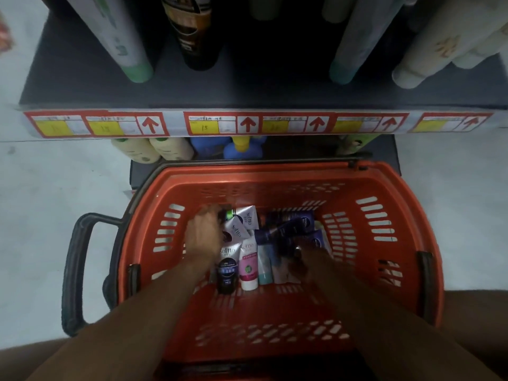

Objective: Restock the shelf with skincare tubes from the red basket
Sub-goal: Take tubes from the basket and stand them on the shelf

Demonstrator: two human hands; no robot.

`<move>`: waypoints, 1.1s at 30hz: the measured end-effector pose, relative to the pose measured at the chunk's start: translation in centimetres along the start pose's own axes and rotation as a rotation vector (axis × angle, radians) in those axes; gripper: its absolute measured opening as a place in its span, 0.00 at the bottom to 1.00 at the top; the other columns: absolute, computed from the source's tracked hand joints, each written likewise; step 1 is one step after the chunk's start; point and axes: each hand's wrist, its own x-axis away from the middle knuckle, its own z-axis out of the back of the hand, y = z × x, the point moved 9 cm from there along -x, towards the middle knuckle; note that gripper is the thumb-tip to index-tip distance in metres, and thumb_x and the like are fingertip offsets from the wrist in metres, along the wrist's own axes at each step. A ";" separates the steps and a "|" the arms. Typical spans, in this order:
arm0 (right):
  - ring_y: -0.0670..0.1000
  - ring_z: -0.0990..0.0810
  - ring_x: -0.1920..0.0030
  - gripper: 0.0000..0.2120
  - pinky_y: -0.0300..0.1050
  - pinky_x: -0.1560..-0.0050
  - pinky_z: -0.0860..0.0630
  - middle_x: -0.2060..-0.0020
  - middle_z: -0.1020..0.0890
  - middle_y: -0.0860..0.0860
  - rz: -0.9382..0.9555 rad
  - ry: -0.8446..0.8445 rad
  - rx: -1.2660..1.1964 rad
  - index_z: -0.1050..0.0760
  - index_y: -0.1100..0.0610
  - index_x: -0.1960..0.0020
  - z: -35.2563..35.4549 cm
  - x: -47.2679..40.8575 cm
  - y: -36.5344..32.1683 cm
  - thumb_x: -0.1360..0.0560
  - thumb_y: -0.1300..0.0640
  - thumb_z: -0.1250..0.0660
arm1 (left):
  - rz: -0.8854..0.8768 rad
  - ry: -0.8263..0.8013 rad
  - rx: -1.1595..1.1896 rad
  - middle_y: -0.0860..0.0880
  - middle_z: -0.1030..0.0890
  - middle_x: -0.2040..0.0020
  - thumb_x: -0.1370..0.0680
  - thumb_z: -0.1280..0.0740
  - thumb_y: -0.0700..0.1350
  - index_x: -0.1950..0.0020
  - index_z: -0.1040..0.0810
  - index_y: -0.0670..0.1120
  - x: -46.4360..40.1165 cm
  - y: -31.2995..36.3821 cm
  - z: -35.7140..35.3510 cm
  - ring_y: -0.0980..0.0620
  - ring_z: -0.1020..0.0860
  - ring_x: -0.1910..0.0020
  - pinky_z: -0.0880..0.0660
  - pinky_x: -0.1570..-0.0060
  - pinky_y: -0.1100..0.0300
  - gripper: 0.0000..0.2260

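- At the left edge of the frame, the black handle [77,270] juts out from the red basket [384,243] over pale floor [41,202], with open floor around it.
- The left hand [204,237] is down inside the basket, left of centre, resting over the white tubes [242,224]; its fingers curl toward a dark, green-capped item [226,215], but blur hides whether they actually grip it.
- The skincare tubes lie bunched in the middle of the basket floor: a black tube [226,273], a pink-and-white tube [248,268], and dark blue tubes [297,224] to the right.
- The basket floor nearer the lower frame edge is bare, leaving room for the forearms.
- The right hand [308,262], right of centre, is smeared by motion over the blue tubes; I cannot tell whether its fingers are apart or closed.
- Across the upper frame, the shelf edge [261,123] carries price labels with red arrows; the bottles [132,50] above are cut off by the top edge.
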 end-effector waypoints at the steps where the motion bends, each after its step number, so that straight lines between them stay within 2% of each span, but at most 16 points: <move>1: 0.61 0.15 0.48 0.20 0.50 0.65 0.18 0.44 0.16 0.61 0.013 0.024 0.003 0.22 0.58 0.37 0.1 -0.2 -0.1 0.22 0.47 0.25 | 0.002 -0.008 -0.015 0.44 0.17 0.50 0.20 0.34 0.30 0.36 0.20 0.43 -0.1 0.1 -0.2 0.48 0.18 0.61 0.18 0.60 0.57 0.15; 4: 0.61 0.14 0.49 0.17 0.55 0.55 0.14 0.45 0.15 0.60 0.071 0.043 -0.009 0.20 0.58 0.41 0.3 -0.5 -0.5 0.23 0.48 0.24 | -0.035 -0.030 -0.039 0.45 0.16 0.46 0.19 0.29 0.40 0.34 0.20 0.45 -0.6 0.8 -0.3 0.48 0.20 0.57 0.23 0.57 0.59 0.13; 7: 0.62 0.16 0.42 0.09 0.62 0.38 0.19 0.44 0.17 0.61 0.109 0.024 0.029 0.23 0.59 0.46 -0.4 -0.1 -0.8 0.19 0.53 0.29 | -0.091 -0.064 -0.131 0.48 0.17 0.39 0.23 0.24 0.52 0.30 0.21 0.52 -1.1 1.1 -1.4 0.45 0.19 0.41 0.20 0.46 0.52 0.22; 8: 0.61 0.16 0.43 0.09 0.62 0.38 0.19 0.46 0.16 0.61 0.110 0.045 -0.014 0.23 0.59 0.47 -0.3 0.0 -0.7 0.19 0.53 0.29 | -0.095 -0.069 -0.183 0.48 0.18 0.37 0.24 0.23 0.54 0.29 0.23 0.54 -1.2 1.1 -1.9 0.44 0.20 0.38 0.20 0.44 0.50 0.25; 11: 0.60 0.15 0.49 0.12 0.55 0.51 0.18 0.51 0.15 0.59 0.139 0.054 -0.061 0.20 0.59 0.44 -0.5 0.4 -0.9 0.22 0.54 0.25 | -0.111 -0.099 -0.325 0.48 0.24 0.35 0.27 0.21 0.52 0.27 0.26 0.54 -1.0 0.8 -3.7 0.44 0.26 0.34 0.20 0.43 0.50 0.30; 14: 0.62 0.15 0.48 0.11 0.58 0.50 0.17 0.48 0.15 0.60 0.117 0.023 -0.049 0.20 0.59 0.42 -0.6 0.9 -1.0 0.22 0.57 0.25 | -0.145 -0.085 -0.349 0.47 0.27 0.34 0.26 0.22 0.47 0.27 0.27 0.53 -0.6 0.5 -4.5 0.45 0.27 0.36 0.22 0.39 0.51 0.29; 16: 0.61 0.14 0.51 0.13 0.59 0.53 0.16 0.48 0.14 0.59 0.130 0.007 -0.040 0.21 0.58 0.40 -0.6 1.5 -1.4 0.23 0.59 0.25 | -0.140 -0.080 -0.314 0.47 0.25 0.35 0.26 0.22 0.46 0.27 0.27 0.51 -0.3 0.4 -4.5 0.46 0.25 0.38 0.22 0.41 0.53 0.29; 19: 0.62 0.13 0.53 0.09 0.65 0.50 0.15 0.55 0.14 0.58 0.203 0.031 0.096 0.21 0.55 0.44 -0.6 2.6 -2.7 0.23 0.61 0.25 | -0.114 -0.106 -0.220 0.47 0.21 0.39 0.25 0.23 0.55 0.30 0.27 0.47 0.4 0.7 -4.1 0.46 0.22 0.40 0.22 0.46 0.54 0.28; 20: 0.63 0.13 0.52 0.08 0.65 0.48 0.15 0.57 0.15 0.57 0.220 0.044 0.151 0.21 0.56 0.45 -0.7 3.2 -3.1 0.22 0.62 0.26 | -0.106 -0.101 -0.200 0.47 0.21 0.39 0.25 0.24 0.58 0.31 0.27 0.46 0.7 0.8 -3.7 0.46 0.21 0.41 0.22 0.46 0.54 0.28; 21: 0.62 0.13 0.53 0.07 0.60 0.49 0.15 0.58 0.16 0.57 0.236 0.047 0.199 0.22 0.59 0.45 -0.7 3.7 -3.5 0.21 0.63 0.27 | -0.105 -0.094 -0.192 0.46 0.20 0.40 0.24 0.25 0.60 0.32 0.27 0.46 1.0 1.0 -3.4 0.46 0.21 0.41 0.22 0.47 0.54 0.28; 23: 0.57 0.17 0.58 0.06 0.44 0.61 0.17 0.57 0.18 0.57 0.279 0.025 0.280 0.24 0.62 0.44 -0.9 4.7 -3.7 0.20 0.66 0.30 | -0.109 -0.081 -0.185 0.46 0.20 0.42 0.24 0.26 0.63 0.32 0.28 0.45 1.8 1.3 -2.6 0.46 0.20 0.43 0.22 0.47 0.54 0.29; 25: 0.55 0.22 0.58 0.10 0.42 0.67 0.26 0.51 0.19 0.60 0.325 -0.014 0.323 0.23 0.65 0.41 -0.9 5.5 -3.4 0.21 0.66 0.29 | -0.094 -0.092 -0.142 0.45 0.19 0.44 0.25 0.26 0.64 0.32 0.28 0.46 2.6 1.4 -2.1 0.45 0.20 0.45 0.23 0.46 0.52 0.31; 27: 0.53 0.21 0.60 0.14 0.43 0.69 0.26 0.48 0.17 0.61 0.342 -0.059 0.242 0.21 0.65 0.38 -0.6 6.7 -3.1 0.22 0.64 0.27 | -0.077 -0.115 -0.065 0.45 0.18 0.48 0.26 0.25 0.65 0.33 0.27 0.46 3.4 1.4 -1.7 0.44 0.19 0.46 0.22 0.43 0.50 0.31; 29: 0.53 0.20 0.60 0.13 0.48 0.66 0.23 0.52 0.17 0.57 0.317 -0.148 0.137 0.21 0.62 0.38 -0.7 8.2 -3.1 0.21 0.63 0.27 | -0.077 -0.118 0.023 0.47 0.17 0.52 0.28 0.24 0.66 0.37 0.25 0.47 4.2 1.6 -1.0 0.44 0.18 0.50 0.21 0.45 0.49 0.30; 31: 0.55 0.18 0.60 0.12 0.59 0.59 0.16 0.52 0.16 0.59 0.311 -0.252 0.097 0.22 0.59 0.38 -1.2 9.5 -3.3 0.21 0.62 0.27 | -0.087 -0.108 0.096 0.51 0.18 0.56 0.29 0.23 0.66 0.40 0.24 0.49 5.1 1.9 0.0 0.47 0.18 0.55 0.20 0.52 0.52 0.28; 33: 0.60 0.16 0.54 0.13 0.71 0.50 0.18 0.45 0.15 0.64 0.343 -0.346 0.071 0.23 0.57 0.37 -1.7 11.1 -3.9 0.20 0.61 0.28 | -0.087 -0.087 0.171 0.53 0.18 0.57 0.28 0.22 0.62 0.42 0.23 0.49 6.0 2.2 1.3 0.50 0.18 0.58 0.23 0.59 0.56 0.24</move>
